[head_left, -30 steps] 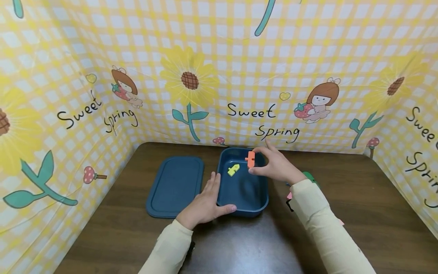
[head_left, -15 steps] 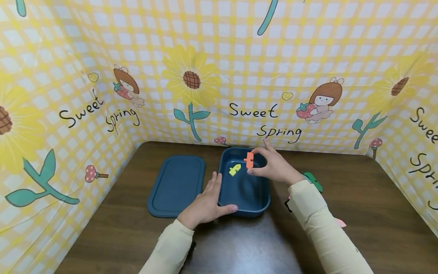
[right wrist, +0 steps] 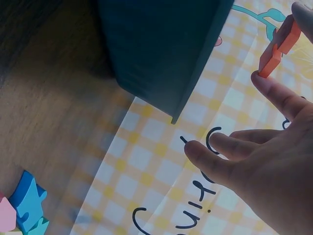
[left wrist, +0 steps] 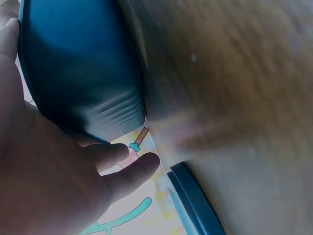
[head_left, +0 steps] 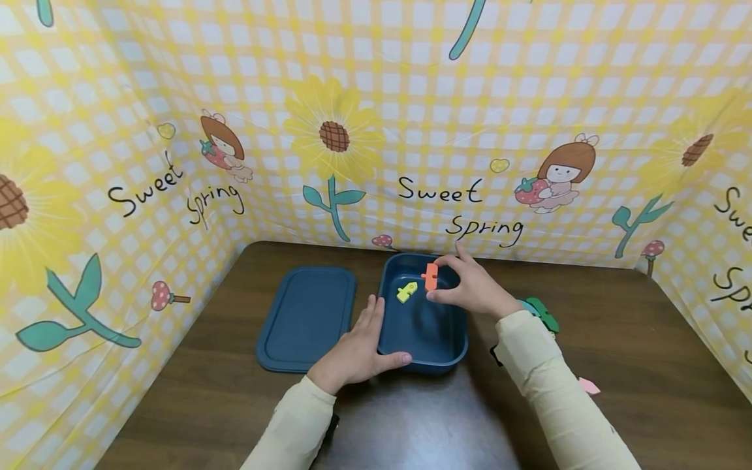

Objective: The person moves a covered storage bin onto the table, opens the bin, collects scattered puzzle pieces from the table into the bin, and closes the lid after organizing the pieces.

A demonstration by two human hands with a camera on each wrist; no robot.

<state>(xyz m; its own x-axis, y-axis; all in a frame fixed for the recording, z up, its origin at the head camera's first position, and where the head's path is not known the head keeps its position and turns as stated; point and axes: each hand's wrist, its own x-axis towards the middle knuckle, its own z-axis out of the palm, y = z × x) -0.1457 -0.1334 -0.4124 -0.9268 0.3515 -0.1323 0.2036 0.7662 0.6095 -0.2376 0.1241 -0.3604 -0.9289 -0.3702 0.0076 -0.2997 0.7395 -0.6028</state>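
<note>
My right hand [head_left: 474, 284] pinches an orange puzzle-like piece [head_left: 431, 277] between thumb and index finger, above the far part of a dark blue rectangular box [head_left: 424, 336]. In the right wrist view the orange piece [right wrist: 279, 46] spans thumb to fingertip, the other fingers spread loosely. Inside the box lies a yellow-green piece [head_left: 407, 292] with a pointed end and a side knob. My left hand [head_left: 354, 352] rests against the box's left wall with straight fingers, its thumb stretched along the near corner. The left wrist view shows those fingers beside the box [left wrist: 83, 63].
A flat blue lid [head_left: 308, 320] lies on the brown table [head_left: 194, 385] left of the box. Partly behind the right sleeve are a green piece [head_left: 548, 316] and a pink piece [head_left: 589, 386]. A blue piece [right wrist: 27, 198] shows in the right wrist view. Patterned cloth [head_left: 435, 130] walls the table.
The orange piece stays pinched over the box, tilting a little. The whole head view shifts slightly right, and more of the green and pink pieces shows beside the right sleeve. The left hand keeps its place.
</note>
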